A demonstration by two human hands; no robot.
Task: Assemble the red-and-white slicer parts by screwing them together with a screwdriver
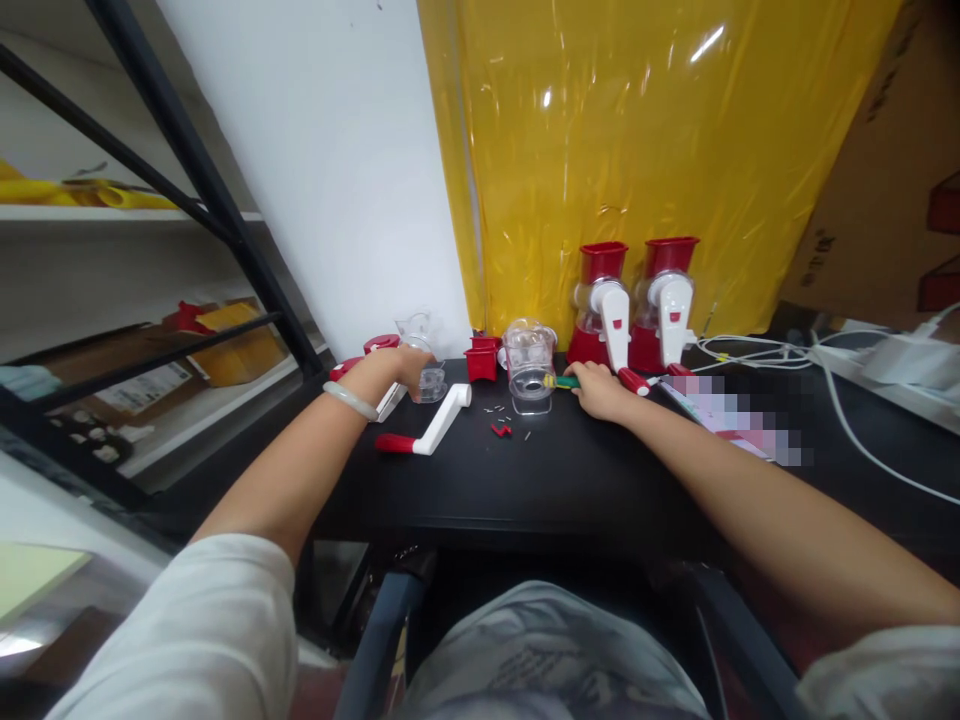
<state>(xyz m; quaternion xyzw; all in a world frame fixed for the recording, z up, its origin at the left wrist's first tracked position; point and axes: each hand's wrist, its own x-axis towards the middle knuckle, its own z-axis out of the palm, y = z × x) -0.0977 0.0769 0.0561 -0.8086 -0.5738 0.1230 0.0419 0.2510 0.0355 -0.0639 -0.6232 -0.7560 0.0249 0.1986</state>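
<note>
At the left of the desk, my left hand (415,368) closes around the side of a clear plastic housing (433,386), partly hiding it. The fingers of my right hand (600,391) are closed on the green-and-yellow handle of a screwdriver (564,382). Its tip end points left, at a second clear plastic housing (529,345) with a round opening facing me. Between the hands lie a white crank handle (442,420) with a red grip, a small red clip-like piece (502,430) and several tiny metal pieces. A red hopper-like part (482,358) stands behind them.
Two red-and-white crank-handled drum graters (602,315) stand upright at the back right. Farther right are white cables (832,370), a power strip (892,365) and a partly blurred flat item (720,415). A yellow plastic curtain (637,140) hangs behind; a black-framed shelf (210,220) rises at left.
</note>
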